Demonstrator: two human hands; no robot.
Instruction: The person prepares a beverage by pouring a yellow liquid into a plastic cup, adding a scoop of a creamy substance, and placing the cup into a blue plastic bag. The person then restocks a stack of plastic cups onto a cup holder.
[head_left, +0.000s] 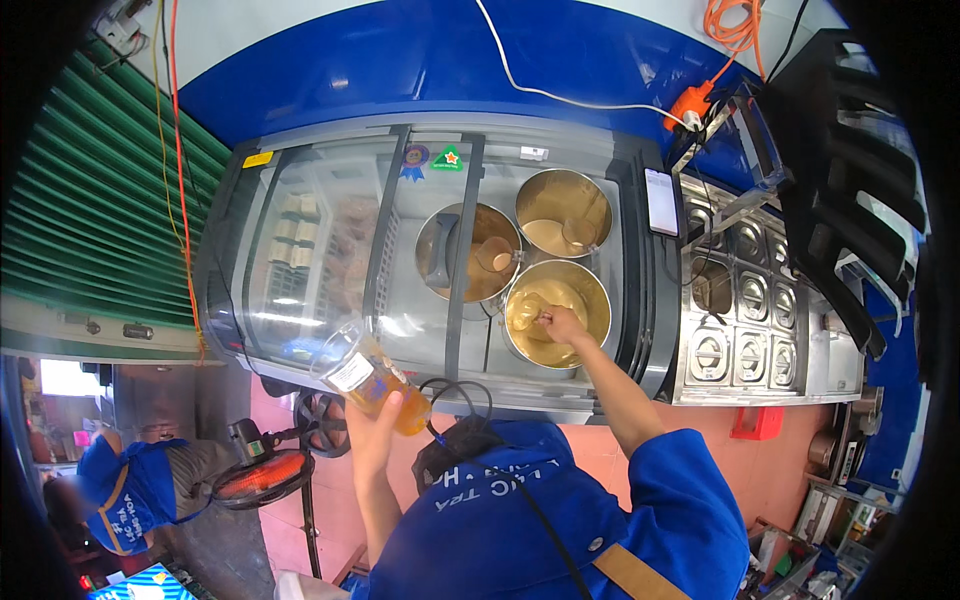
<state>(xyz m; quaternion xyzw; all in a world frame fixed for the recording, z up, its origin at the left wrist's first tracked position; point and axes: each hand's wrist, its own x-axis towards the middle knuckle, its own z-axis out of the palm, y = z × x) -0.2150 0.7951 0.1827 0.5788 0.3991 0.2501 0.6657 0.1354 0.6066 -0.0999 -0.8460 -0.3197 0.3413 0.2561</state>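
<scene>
My left hand (379, 427) grips a clear plastic cup (367, 382), tilted over the freezer's front edge. Amber liquid fills its lower part, and a white label with writing is stuck on its side. My right hand (561, 324) reaches into a steel pot (596, 289) of yellowish creamy mixture and holds the handle of a ladle or scoop (529, 311). The scoop's bowl lies at the mixture's surface. Behind it stands a second steel pot (555, 191) of tan liquid with a clear measuring cup (579, 232). To the left, a third pot (480, 289) holds brown liquid and another clear cup (496, 255).
The pots stand inside a chest freezer (480, 127) whose sliding glass lid (330, 247) has a dark handle (442, 247). A phone (661, 201) lies on its right rim. Lidded steel containers (750, 300) stand further right. A pedestal fan (262, 472) and another person (142, 487) are at left.
</scene>
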